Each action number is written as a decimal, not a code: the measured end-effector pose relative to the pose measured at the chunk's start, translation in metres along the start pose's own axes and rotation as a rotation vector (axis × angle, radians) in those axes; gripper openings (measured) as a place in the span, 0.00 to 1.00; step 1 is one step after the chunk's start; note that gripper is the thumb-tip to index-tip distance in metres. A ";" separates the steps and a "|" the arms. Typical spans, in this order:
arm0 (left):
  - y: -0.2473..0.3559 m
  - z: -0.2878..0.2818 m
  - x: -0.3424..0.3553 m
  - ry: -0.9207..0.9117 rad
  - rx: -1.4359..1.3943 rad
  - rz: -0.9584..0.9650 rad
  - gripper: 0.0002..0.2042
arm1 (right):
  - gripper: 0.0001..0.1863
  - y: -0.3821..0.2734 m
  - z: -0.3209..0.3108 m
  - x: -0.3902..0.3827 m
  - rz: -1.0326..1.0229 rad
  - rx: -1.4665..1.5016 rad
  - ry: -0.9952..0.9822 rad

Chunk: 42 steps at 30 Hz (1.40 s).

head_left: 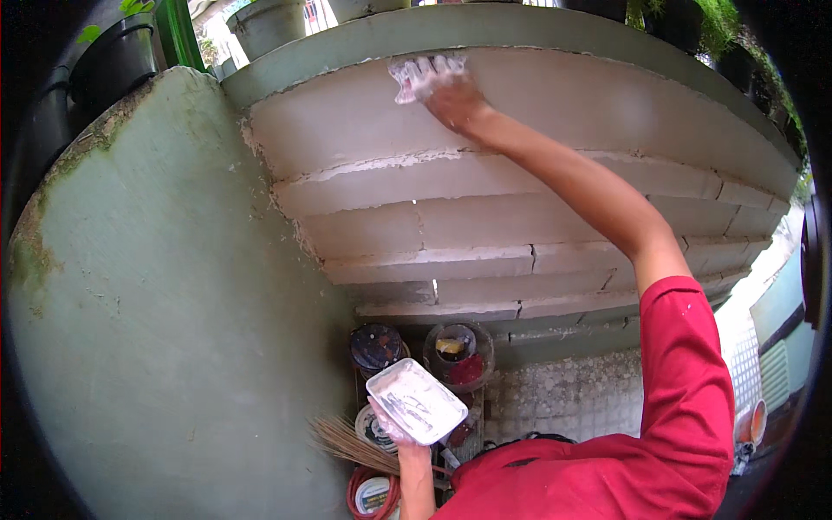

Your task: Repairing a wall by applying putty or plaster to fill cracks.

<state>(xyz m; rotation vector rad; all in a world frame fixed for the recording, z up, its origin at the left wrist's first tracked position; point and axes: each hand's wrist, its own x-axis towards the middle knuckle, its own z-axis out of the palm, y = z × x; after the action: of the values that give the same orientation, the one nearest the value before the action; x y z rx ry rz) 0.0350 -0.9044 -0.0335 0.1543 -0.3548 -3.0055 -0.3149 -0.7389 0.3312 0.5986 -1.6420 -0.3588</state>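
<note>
Right hand (438,82): arm stretched up and forward, hand against the block wall (555,100), just below the green ledge (338,56). My fingers are bent, slightly apart and smeared white; I cannot tell whether anything lies under the palm.

Left hand (390,419): low, closed around the near left edge of the white tray (447,428), supporting it. Tray is tilted, its open side showing; white paste (407,392) coats the inside, with grey streaks.

Below and around the tray: dark pail (376,345) beyond it; clear tub (490,357) to the right of the pail, with a yellow piece (450,346) inside; broom (351,444) bristles beside my left wrist. Green side wall (173,295) to my left. Plant pots (265,30) stand along the ledge.
</note>
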 end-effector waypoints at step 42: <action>0.029 0.006 -0.014 -0.081 -0.115 0.026 0.37 | 0.22 -0.018 -0.025 -0.046 1.053 0.408 -0.004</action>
<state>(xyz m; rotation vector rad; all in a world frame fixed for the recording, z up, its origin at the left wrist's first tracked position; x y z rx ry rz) 0.0512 -0.9295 -0.0195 0.0182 -0.1894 -3.0024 -0.2842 -0.7243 0.2876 -0.0374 -1.8100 0.7530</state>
